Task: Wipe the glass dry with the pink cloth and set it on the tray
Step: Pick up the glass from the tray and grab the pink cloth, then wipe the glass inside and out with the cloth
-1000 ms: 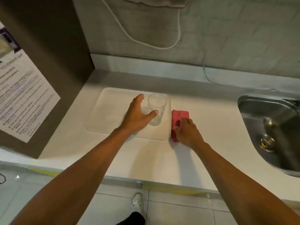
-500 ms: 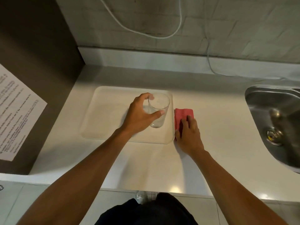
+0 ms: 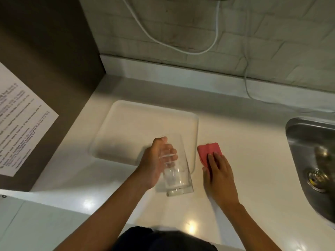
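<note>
Over the tray's near edge, the left hand grips the glass, lifted and tilted; the right hand lies flat on the cloth just beside it, not gripping; I judge wiping unstarted, placing left.

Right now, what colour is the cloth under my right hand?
Pink, verging on red; the cloth shows best in the head view, beside the tray.

The left hand lifted the glass off the tray and tipped it, base toward the person. The right hand slid further over the cloth.
</note>
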Available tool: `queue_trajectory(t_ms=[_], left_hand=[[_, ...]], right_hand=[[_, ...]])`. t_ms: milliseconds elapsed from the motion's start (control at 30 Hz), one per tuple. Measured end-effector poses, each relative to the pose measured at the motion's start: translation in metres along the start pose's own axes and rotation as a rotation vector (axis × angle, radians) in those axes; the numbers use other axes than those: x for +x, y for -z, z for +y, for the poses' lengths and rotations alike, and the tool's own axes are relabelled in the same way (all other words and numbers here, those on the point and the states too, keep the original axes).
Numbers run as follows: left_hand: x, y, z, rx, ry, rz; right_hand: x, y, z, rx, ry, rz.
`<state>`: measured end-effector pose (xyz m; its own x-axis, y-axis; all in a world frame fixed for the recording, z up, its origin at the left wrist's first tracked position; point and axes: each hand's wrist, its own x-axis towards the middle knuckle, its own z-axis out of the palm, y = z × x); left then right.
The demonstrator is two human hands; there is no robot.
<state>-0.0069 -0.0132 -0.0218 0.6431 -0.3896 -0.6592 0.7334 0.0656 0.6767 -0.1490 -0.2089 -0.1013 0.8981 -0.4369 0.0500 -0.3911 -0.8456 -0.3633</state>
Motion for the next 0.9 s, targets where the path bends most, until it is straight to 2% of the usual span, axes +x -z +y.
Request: queue_trajectory(t_ms=[100, 167, 233, 333, 400, 567, 633, 800, 900], left_hand=[[-0.006, -0.006, -0.014, -0.016, 0.147, -0.069], [-0.007, -0.010, -0.016, -0.044, 0.175, -0.058], [-0.005, -0.013, -0.012, -0.060, 0.157, -0.035], [-0.006, -0.016, -0.006, -0.026, 0.080, -0.002], [-0.007, -0.019, -0.007, 0.005, 0.041, 0.025], [-0.020, -0.030, -0.012, -0.022, -0.009, 0.048], [-0.027, -0.033, -0.013, -0.055, -0.026, 0.043], [-0.036, -0.036, -0.018, -0.097, -0.067, 0.080], [-0.039, -0.040, -0.015, -0.104, -0.088, 0.075]], right_hand=[[0.002, 0.003, 0.002, -0.016, 0.022, 0.019], [0.006, 0.015, 0.000, 0.110, 0.002, 0.019], [0.012, 0.035, -0.006, 0.362, -0.155, 0.019], [0.009, 0.073, -0.025, 0.894, -0.467, -0.114], [-0.003, 0.098, -0.046, 1.047, -0.439, -0.153], [-0.033, 0.124, -0.093, 0.972, -0.042, -0.244], [-0.042, 0.122, -0.104, 0.800, 0.081, -0.225], [-0.035, 0.113, -0.114, 0.682, 0.092, -0.135], [-0.027, 0.110, -0.123, 0.708, 0.102, -0.116]])
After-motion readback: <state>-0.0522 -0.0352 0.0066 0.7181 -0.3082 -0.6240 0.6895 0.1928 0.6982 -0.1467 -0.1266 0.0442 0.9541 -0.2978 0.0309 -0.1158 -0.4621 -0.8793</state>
